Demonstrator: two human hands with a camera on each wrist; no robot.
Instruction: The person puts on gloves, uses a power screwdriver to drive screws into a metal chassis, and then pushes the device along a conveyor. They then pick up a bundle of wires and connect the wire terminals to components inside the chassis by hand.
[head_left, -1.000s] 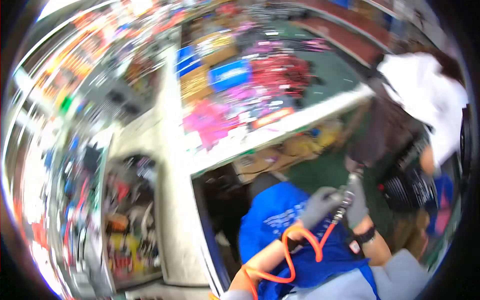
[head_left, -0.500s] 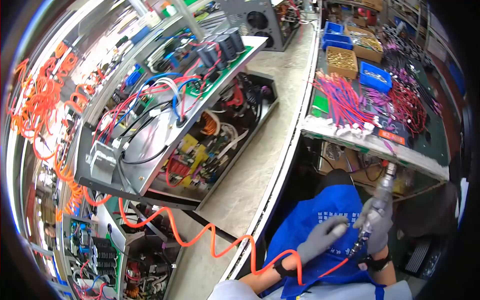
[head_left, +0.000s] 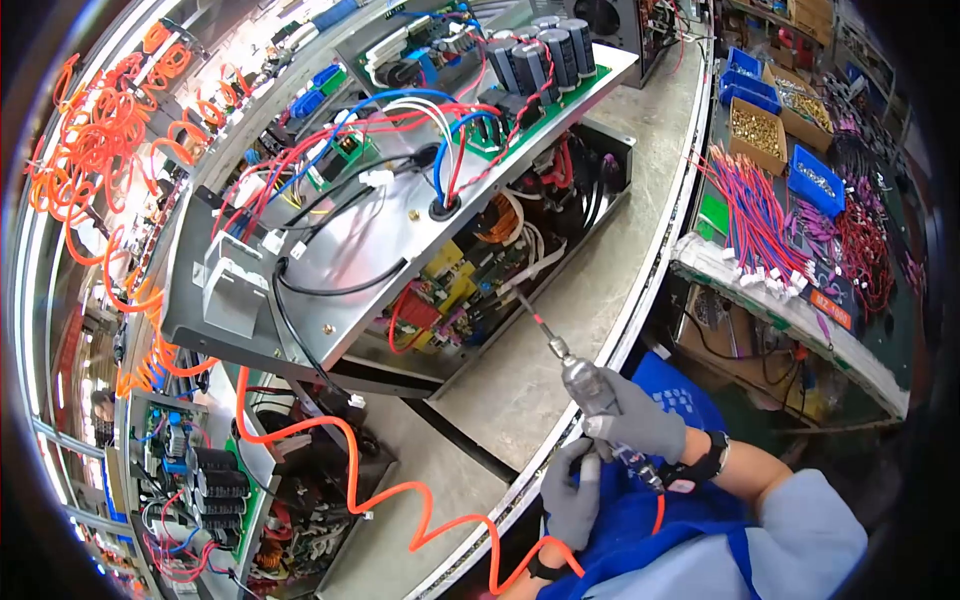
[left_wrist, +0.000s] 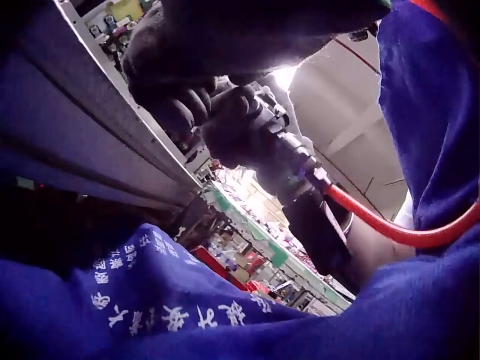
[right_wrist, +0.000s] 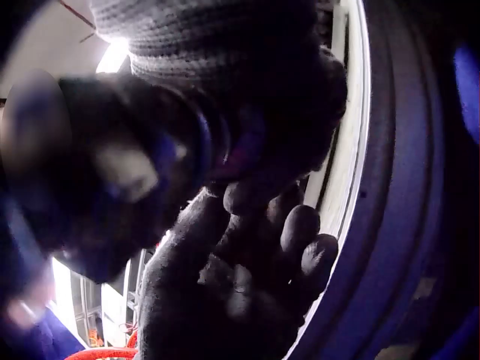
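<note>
My gloved right hand (head_left: 632,415) grips a silver air screwdriver (head_left: 585,385) with a long thin bit. In the head view the bit's tip (head_left: 518,292) overlaps the near edge of an opened metal power unit (head_left: 480,345). An orange air hose (head_left: 425,498) runs from the driver's rear end. Close below the driver is my gloved left hand (head_left: 572,495), its fingers loosely bent. The right wrist view shows the left palm (right_wrist: 232,281) and bent fingertips, with no held thing seen there. A tilted metal panel (head_left: 350,250) with wires and capacitors lies over the unit.
A metal-topped bench (head_left: 650,210) carries the units. To the right, a side bench holds red and blue wire bundles (head_left: 755,220), a cardboard box of brass parts (head_left: 757,132) and blue bins (head_left: 815,182). Another opened unit (head_left: 300,510) stands at lower left; orange coiled hoses (head_left: 110,170) hang at far left.
The head view has turned toward the bench with the units. My right hand has swung the air screwdriver from the side bench to the opened unit; my left hand has moved below it.
</note>
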